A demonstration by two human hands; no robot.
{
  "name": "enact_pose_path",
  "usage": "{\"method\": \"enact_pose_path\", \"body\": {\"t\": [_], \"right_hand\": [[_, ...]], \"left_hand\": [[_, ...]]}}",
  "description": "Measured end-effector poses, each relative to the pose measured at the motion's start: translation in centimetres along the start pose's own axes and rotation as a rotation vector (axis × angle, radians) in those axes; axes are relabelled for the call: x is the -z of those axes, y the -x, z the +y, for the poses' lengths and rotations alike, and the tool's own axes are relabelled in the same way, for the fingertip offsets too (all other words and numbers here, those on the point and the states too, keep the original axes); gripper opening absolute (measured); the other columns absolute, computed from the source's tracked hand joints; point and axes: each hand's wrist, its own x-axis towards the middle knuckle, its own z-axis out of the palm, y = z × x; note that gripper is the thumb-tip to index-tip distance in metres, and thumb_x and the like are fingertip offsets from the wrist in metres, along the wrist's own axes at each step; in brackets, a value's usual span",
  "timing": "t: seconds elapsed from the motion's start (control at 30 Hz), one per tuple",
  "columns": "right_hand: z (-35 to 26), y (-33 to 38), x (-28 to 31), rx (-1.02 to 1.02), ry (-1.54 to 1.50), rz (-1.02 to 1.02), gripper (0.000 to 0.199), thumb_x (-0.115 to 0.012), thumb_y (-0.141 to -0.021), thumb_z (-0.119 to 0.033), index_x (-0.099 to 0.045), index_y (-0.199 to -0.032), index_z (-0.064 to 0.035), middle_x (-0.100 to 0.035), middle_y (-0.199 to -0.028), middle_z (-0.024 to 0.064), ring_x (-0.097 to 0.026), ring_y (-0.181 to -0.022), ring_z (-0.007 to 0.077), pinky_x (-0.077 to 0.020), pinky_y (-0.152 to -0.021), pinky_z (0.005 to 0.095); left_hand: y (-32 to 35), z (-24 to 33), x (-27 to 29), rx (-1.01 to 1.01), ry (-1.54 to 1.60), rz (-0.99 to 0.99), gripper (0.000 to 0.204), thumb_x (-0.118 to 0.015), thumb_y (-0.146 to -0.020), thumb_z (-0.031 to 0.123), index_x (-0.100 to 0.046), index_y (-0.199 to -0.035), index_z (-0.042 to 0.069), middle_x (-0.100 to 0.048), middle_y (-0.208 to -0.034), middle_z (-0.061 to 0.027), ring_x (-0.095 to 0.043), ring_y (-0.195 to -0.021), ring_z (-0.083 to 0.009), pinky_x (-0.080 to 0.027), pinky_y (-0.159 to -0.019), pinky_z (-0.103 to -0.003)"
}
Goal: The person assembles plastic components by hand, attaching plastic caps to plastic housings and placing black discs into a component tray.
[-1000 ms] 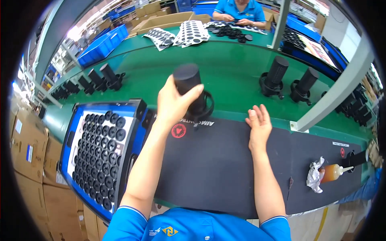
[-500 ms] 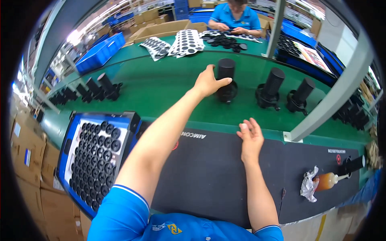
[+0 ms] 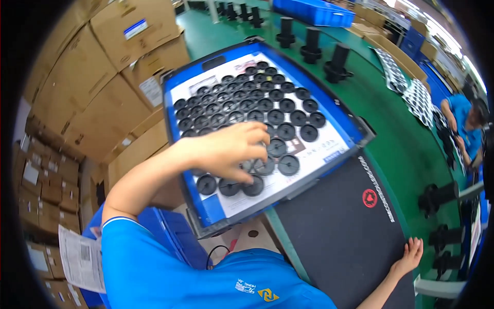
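My left hand (image 3: pixel 229 149) is over a blue tray (image 3: pixel 210 210) of round black caps (image 3: pixel 276 147), fingers spread and curved downward. Its thumb tip is at a cap (image 3: pixel 252 186) near the tray's near edge; whether they touch is unclear. The hand hides some caps beneath it. The caps lie in rows on printed white sheets. Far to the right, my right hand (image 3: pixel 406 259) lies with fingers extended at the edge of a black mat (image 3: pixel 339 221), holding nothing.
Black cylindrical parts (image 3: pixel 337 64) stand on the green bench (image 3: pixel 383 139), with more (image 3: pixel 446 237) near my right hand. Cardboard boxes (image 3: pixel 82 82) are stacked at left. A blue bin (image 3: pixel 177 234) sits below the tray. Across the bench a co-worker (image 3: pixel 465 126) sits by dotted sheets (image 3: pixel 419 100).
The view has swung left. My left hand has left the black cylindrical part on the bench and is now above the tray of caps. My right hand has lowered to the mat's edge.
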Motion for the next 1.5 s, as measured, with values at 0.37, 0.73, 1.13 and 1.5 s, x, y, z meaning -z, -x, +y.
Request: {"method": "enact_pose_path", "body": {"t": [0.37, 0.73, 1.13, 1.5], "right_hand": [[0.5, -0.1, -0.5, 0.047, 0.041, 0.055, 0.034, -0.057, -0.089, -0.023, -0.052, -0.116, -0.0024, -0.060, -0.103, 0.0078, -0.059, -0.087, 0.0128, -0.0436, -0.073, 0.0212], [-7.4, 8.8, -9.5, 0.007, -0.237, -0.446, 0.039, -0.058, -0.083, -0.009, -0.047, -0.120, -0.0013, -0.058, -0.101, 0.0123, -0.060, -0.082, 0.0164, -0.0486, -0.067, 0.0231], [-8.5, 12.4, -16.2, -0.606, -0.728, -1.181, 0.064, -0.066, -0.069, -0.001, -0.041, -0.127, -0.0037, -0.053, -0.113, 0.0209, -0.059, -0.092, 0.0285, -0.0504, -0.078, 0.0325], [-2.3, 5.3, -12.4, -0.457, -0.830, -0.677, 0.057, -0.068, -0.068, -0.004, -0.044, -0.119, -0.0114, -0.054, -0.104, 0.0194, -0.060, -0.086, 0.0314, -0.0532, -0.070, 0.0333]], "left_hand": [[2.6, -0.8, -5.9, 0.001, -0.105, -0.155, 0.052, -0.074, -0.059, 0.018, -0.050, -0.104, 0.005, -0.036, -0.127, -0.0179, -0.026, -0.126, -0.0381, -0.028, -0.102, -0.050], [-2.5, 2.3, -1.1, -0.146, 0.114, 0.088, 0.049, -0.070, -0.061, 0.012, -0.048, -0.104, 0.001, -0.045, -0.111, -0.0159, -0.038, -0.115, -0.0341, -0.037, -0.094, -0.043], [-13.4, 6.0, -2.4, -0.536, 0.278, 0.055, 0.053, -0.070, -0.068, 0.018, -0.048, -0.113, 0.002, -0.048, -0.111, -0.0132, -0.042, -0.111, -0.0326, -0.039, -0.092, -0.041], [-31.6, -20.5, -5.1, 0.709, 0.396, 0.705, 0.084, -0.075, -0.069, 0.038, -0.034, -0.128, -0.007, -0.045, -0.121, -0.0259, -0.049, -0.111, -0.0318, -0.041, -0.094, -0.038]]}}
